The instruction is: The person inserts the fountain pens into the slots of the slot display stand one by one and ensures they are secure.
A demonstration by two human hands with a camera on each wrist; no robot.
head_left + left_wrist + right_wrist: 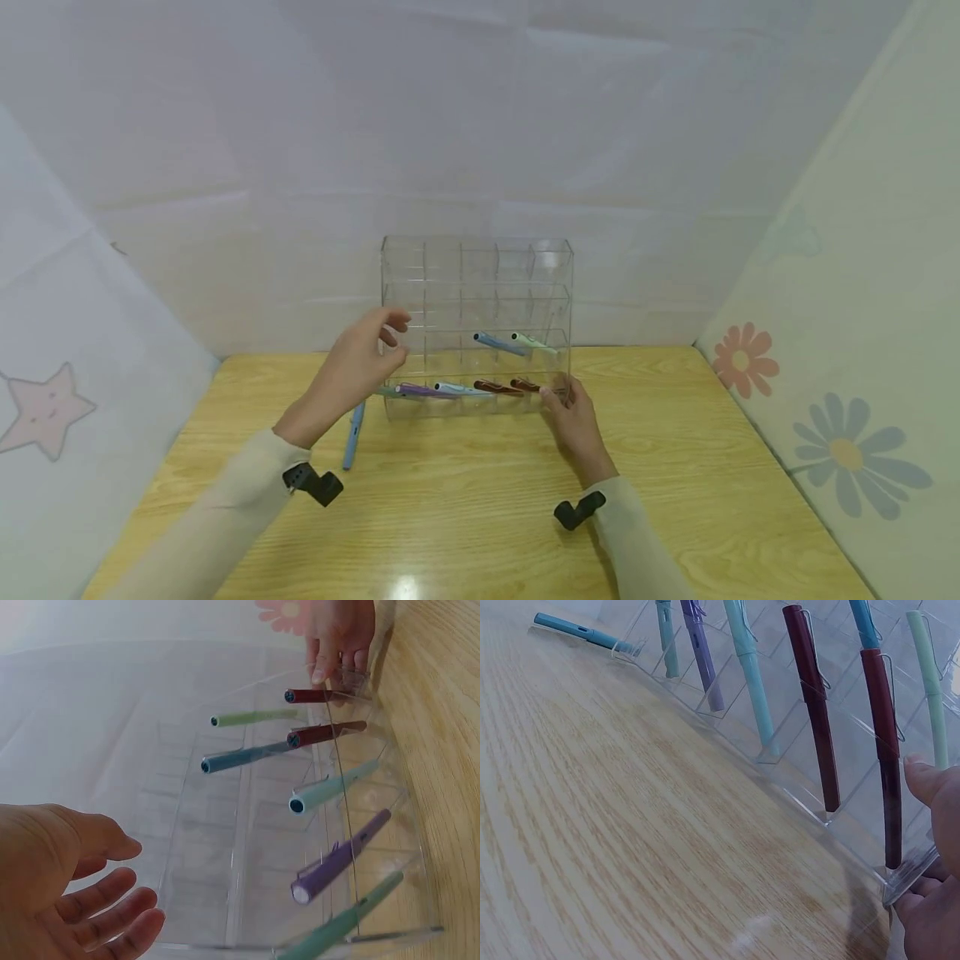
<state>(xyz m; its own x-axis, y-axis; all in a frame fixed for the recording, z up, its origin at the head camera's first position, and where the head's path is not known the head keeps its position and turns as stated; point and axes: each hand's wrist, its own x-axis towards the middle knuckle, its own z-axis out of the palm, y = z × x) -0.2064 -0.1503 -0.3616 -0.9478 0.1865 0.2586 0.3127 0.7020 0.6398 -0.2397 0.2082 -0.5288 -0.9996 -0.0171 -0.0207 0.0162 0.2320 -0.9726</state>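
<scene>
A clear compartmented pen rack (480,297) stands upright on the table. My right hand (577,421) grips its lower right corner, the thumb in front and the other fingers behind. Beside the rack's left side my left hand (360,354) is raised, fingers loosely bent, nothing held. The bottom row holds a green pen (337,922), a purple pen (337,859), a light blue pen (330,787) and two dark red pens (814,712). One row up lean a blue pen (498,343) and a pale green pen (531,341).
Another blue pen (353,437) lies on the wooden table (465,500), by the rack's left end. Behind the rack hangs a pale cloth backdrop (480,125). Side panels carry a printed star (48,412) and flowers (846,454).
</scene>
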